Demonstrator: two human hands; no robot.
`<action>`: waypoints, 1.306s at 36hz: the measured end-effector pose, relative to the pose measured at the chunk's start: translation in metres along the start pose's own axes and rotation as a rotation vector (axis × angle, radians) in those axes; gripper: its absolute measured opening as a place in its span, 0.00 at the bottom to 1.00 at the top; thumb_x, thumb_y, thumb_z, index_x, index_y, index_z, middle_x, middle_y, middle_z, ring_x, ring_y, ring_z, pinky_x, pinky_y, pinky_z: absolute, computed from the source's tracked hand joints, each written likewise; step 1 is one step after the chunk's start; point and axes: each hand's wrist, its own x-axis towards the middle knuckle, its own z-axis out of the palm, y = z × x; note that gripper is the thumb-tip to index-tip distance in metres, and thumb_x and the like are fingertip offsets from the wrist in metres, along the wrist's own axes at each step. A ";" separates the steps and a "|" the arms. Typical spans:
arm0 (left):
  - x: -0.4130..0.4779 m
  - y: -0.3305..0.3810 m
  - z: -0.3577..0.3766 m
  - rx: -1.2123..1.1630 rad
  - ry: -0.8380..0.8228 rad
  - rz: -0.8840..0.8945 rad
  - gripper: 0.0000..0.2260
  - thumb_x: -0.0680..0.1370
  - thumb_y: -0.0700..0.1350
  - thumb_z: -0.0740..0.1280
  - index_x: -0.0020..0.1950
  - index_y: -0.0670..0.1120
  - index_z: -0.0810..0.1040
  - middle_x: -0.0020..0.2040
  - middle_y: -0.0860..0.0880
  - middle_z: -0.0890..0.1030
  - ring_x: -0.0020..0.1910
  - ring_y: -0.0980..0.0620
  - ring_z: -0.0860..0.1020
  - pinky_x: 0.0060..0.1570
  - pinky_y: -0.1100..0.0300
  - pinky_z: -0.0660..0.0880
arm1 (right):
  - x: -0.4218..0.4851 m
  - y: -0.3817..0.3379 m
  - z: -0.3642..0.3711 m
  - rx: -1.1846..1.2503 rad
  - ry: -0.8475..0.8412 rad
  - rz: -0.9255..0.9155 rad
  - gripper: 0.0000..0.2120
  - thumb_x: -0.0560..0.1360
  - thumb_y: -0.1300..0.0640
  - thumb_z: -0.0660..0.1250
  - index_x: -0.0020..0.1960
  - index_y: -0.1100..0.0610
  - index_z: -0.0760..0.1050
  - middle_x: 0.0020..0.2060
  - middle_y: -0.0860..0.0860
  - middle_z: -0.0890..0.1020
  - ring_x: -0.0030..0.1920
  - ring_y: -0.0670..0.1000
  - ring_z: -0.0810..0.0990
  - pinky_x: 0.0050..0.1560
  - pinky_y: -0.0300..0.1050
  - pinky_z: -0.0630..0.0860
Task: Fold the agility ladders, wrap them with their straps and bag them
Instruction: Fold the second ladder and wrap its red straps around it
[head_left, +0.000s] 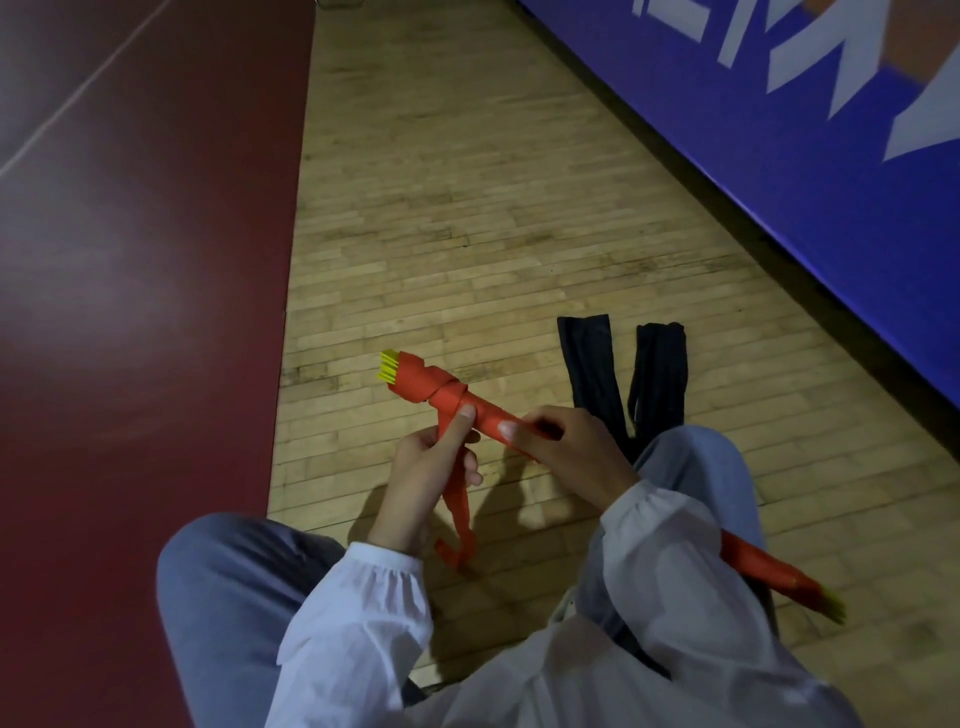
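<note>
The right hand (571, 457) grips the long bundle of yellow ladder bars (447, 393). The left hand (431, 467) holds the loose red cloth strap (460, 514). It should be pulled tight on each turn.

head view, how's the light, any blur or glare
Head view: dim, flat light; the left hand and right hand throw soft shadows on the wooden floor; a pale sheen lies on the red floor; the blue banner has smeared lettering; the orange ladder bundle is sharp by the hands, the yellow ends at lower right blurred.
</note>
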 end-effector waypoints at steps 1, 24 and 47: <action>0.000 0.000 0.001 -0.010 0.004 0.005 0.17 0.77 0.54 0.67 0.44 0.40 0.80 0.29 0.47 0.77 0.27 0.52 0.76 0.33 0.61 0.72 | -0.001 -0.001 0.001 -0.011 0.003 0.003 0.34 0.60 0.24 0.59 0.50 0.49 0.80 0.41 0.46 0.83 0.44 0.47 0.81 0.52 0.52 0.78; 0.002 -0.004 -0.011 0.045 -0.131 0.102 0.16 0.80 0.46 0.63 0.34 0.41 0.75 0.28 0.45 0.75 0.25 0.53 0.74 0.35 0.59 0.71 | 0.009 0.007 -0.006 -0.013 -0.188 0.016 0.31 0.64 0.28 0.63 0.55 0.51 0.79 0.45 0.46 0.82 0.47 0.47 0.80 0.49 0.42 0.75; -0.001 0.006 -0.012 -0.031 -0.117 -0.126 0.24 0.77 0.62 0.60 0.41 0.40 0.76 0.32 0.45 0.76 0.27 0.47 0.76 0.27 0.62 0.73 | -0.001 0.006 0.009 -0.035 0.073 -0.043 0.15 0.69 0.44 0.75 0.51 0.52 0.81 0.44 0.45 0.82 0.48 0.46 0.80 0.49 0.42 0.76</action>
